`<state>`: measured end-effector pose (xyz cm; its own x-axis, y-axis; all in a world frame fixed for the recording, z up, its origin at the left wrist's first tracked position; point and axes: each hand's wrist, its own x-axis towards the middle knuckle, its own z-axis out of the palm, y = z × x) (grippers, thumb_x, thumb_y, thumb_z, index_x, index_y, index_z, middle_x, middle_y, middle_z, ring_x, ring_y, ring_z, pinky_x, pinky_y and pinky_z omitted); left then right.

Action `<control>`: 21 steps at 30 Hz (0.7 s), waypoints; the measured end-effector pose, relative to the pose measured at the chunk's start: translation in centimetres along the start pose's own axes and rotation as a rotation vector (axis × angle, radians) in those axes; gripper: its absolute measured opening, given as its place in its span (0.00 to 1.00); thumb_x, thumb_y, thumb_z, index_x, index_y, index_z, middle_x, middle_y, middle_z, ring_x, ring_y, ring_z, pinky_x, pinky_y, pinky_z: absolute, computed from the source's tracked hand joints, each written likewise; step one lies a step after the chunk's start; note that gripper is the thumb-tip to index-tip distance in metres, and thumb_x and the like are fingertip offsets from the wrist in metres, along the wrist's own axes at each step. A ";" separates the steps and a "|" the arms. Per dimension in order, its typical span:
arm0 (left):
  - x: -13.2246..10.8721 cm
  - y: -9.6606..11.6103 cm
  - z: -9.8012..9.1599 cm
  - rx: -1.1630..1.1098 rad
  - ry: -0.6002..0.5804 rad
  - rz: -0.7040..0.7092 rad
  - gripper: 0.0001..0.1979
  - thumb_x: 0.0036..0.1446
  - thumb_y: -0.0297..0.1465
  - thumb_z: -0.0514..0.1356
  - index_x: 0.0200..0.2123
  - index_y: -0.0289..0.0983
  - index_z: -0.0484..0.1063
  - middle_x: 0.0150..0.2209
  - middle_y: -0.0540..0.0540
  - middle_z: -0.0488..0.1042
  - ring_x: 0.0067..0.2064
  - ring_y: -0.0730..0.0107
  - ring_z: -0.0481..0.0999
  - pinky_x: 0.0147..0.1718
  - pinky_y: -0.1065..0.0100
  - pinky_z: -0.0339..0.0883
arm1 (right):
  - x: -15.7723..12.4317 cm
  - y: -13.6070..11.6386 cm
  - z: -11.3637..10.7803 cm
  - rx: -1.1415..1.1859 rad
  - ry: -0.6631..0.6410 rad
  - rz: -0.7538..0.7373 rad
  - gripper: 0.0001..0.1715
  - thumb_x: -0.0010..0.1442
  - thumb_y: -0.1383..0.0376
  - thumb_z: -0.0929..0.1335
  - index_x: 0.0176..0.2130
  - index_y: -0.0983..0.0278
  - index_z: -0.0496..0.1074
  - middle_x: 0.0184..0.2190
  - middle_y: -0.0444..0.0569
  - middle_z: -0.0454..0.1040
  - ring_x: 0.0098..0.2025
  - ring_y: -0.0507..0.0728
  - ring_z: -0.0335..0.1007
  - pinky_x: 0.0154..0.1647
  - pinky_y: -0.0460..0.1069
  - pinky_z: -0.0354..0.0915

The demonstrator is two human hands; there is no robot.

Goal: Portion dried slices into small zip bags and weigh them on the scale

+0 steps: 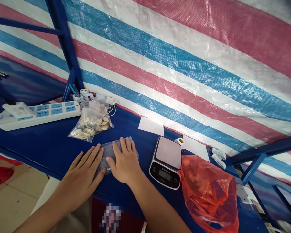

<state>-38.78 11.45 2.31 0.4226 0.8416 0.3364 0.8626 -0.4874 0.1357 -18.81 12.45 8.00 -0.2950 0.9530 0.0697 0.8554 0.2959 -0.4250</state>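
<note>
On the blue tabletop lies a stack of clear plastic bags [108, 152], flat under both palms. My left hand [86, 171] rests on the left end of the bags with its fingers stretched out. My right hand [123, 160] lies on their right part, fingers spread and flat. Just behind the hands sits a clear zip bag [92, 121] filled with pale dried slices. To the right of my right hand stands a kitchen scale [166, 161] with a bare weighing plate; its display digits are too faint to read.
A crumpled red plastic bag [210, 194] lies right of the scale. At the back left is a long power strip [50, 111] with adapters beside it. White paper sheets [151, 126] lie along the striped tarp wall [160, 58]. The blue table's [38, 147] front edge runs below my hands.
</note>
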 end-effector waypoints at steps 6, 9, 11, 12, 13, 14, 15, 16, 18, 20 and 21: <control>-0.1 -0.2 -0.2 0.030 -0.013 0.010 0.40 0.67 0.50 0.48 0.76 0.40 0.44 0.75 0.42 0.50 0.74 0.46 0.57 0.70 0.41 0.53 | 0.1 1.2 -0.9 0.035 -0.003 0.140 0.43 0.73 0.45 0.56 0.75 0.68 0.51 0.77 0.64 0.38 0.78 0.72 0.26 0.75 0.72 0.33; -0.3 -0.3 -0.2 0.022 -0.010 0.013 0.41 0.67 0.51 0.48 0.76 0.40 0.42 0.75 0.41 0.50 0.73 0.45 0.58 0.70 0.40 0.55 | 0.0 1.7 -2.0 0.089 0.048 0.212 0.42 0.75 0.48 0.55 0.76 0.69 0.49 0.77 0.65 0.38 0.78 0.72 0.26 0.75 0.72 0.36; -0.3 -0.2 -0.1 0.015 -0.022 0.004 0.41 0.67 0.52 0.48 0.76 0.40 0.41 0.75 0.41 0.50 0.73 0.45 0.58 0.70 0.40 0.55 | 0.0 2.1 -3.0 0.146 0.152 0.241 0.40 0.76 0.50 0.53 0.76 0.69 0.49 0.77 0.62 0.40 0.78 0.70 0.28 0.76 0.70 0.38; -0.1 -0.1 -0.2 0.011 -0.032 -0.004 0.41 0.67 0.52 0.48 0.76 0.40 0.41 0.75 0.41 0.50 0.73 0.45 0.57 0.70 0.40 0.55 | -0.1 2.4 -3.5 0.183 0.228 0.260 0.39 0.76 0.51 0.52 0.75 0.69 0.50 0.77 0.60 0.42 0.79 0.68 0.31 0.76 0.69 0.40; 0.1 0.0 -0.2 0.006 -0.044 -0.010 0.42 0.67 0.52 0.48 0.76 0.40 0.41 0.75 0.40 0.50 0.74 0.45 0.57 0.70 0.40 0.54 | -0.2 2.7 -4.1 0.222 0.310 0.282 0.38 0.76 0.52 0.52 0.75 0.68 0.51 0.77 0.58 0.45 0.79 0.66 0.34 0.76 0.67 0.42; 0.3 0.0 -0.3 -0.003 -0.059 -0.010 0.41 0.67 0.52 0.48 0.76 0.40 0.41 0.75 0.40 0.50 0.74 0.45 0.56 0.70 0.40 0.54 | -0.2 3.0 -4.5 0.260 0.388 0.303 0.38 0.76 0.52 0.52 0.74 0.68 0.53 0.76 0.58 0.49 0.78 0.64 0.38 0.76 0.65 0.45; 0.7 0.1 -0.4 -0.017 -0.076 -0.005 0.41 0.68 0.52 0.48 0.76 0.40 0.42 0.75 0.41 0.49 0.74 0.46 0.56 0.71 0.41 0.53 | -0.4 3.3 -4.9 0.293 0.451 0.321 0.37 0.75 0.52 0.52 0.73 0.68 0.54 0.75 0.57 0.52 0.77 0.62 0.42 0.75 0.63 0.47; 1.1 0.0 -0.5 -0.036 -0.093 0.003 0.40 0.68 0.51 0.48 0.76 0.42 0.42 0.76 0.42 0.49 0.74 0.47 0.55 0.71 0.42 0.53 | -0.5 3.6 -5.3 0.318 0.500 0.333 0.37 0.75 0.52 0.52 0.73 0.67 0.56 0.74 0.57 0.55 0.76 0.61 0.46 0.75 0.61 0.49; 1.9 -0.4 -0.8 -0.077 -0.122 0.002 0.39 0.68 0.51 0.48 0.76 0.45 0.42 0.76 0.44 0.47 0.74 0.48 0.55 0.70 0.44 0.56 | -0.6 4.1 -5.7 0.342 0.554 0.339 0.35 0.75 0.52 0.52 0.71 0.66 0.58 0.72 0.58 0.60 0.74 0.60 0.52 0.73 0.59 0.53; 2.7 -1.0 -0.9 -0.106 -0.142 -0.017 0.39 0.68 0.51 0.49 0.75 0.48 0.41 0.77 0.45 0.46 0.74 0.46 0.56 0.67 0.47 0.62 | -0.8 4.4 -5.9 0.357 0.580 0.342 0.35 0.74 0.52 0.53 0.70 0.66 0.59 0.70 0.59 0.63 0.73 0.60 0.55 0.72 0.59 0.55; 3.1 -1.4 -0.9 -0.114 -0.149 -0.019 0.38 0.68 0.51 0.50 0.75 0.48 0.41 0.77 0.45 0.46 0.74 0.46 0.56 0.66 0.48 0.64 | -0.8 4.5 -5.9 0.367 0.591 0.342 0.34 0.74 0.52 0.53 0.69 0.67 0.60 0.69 0.60 0.63 0.72 0.61 0.57 0.72 0.59 0.55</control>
<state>-38.91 14.52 3.96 0.4499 0.8721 0.1924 0.8375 -0.4868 0.2483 -12.24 13.41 11.36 0.3246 0.8946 0.3072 0.6321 0.0364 -0.7741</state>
